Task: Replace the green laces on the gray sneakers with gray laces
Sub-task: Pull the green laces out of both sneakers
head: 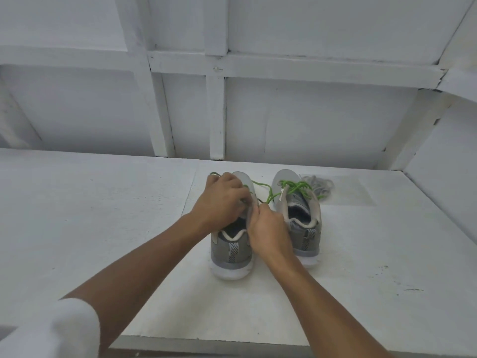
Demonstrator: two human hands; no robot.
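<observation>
A white sleeve (64,329) fills the near left corner. Both hands work on the nearer sneaker (231,254), which stands mid-table (103,202) with its heel toward the near edge, probably for easy reach. The left hand (222,195) curls over the lacing while the right hand (268,228) pinches its green lace (263,188), apparently drawing it out. The second sneaker (302,220) stands alongside, laced green. The gray laces (320,184) wait heaped near the far edge.
</observation>
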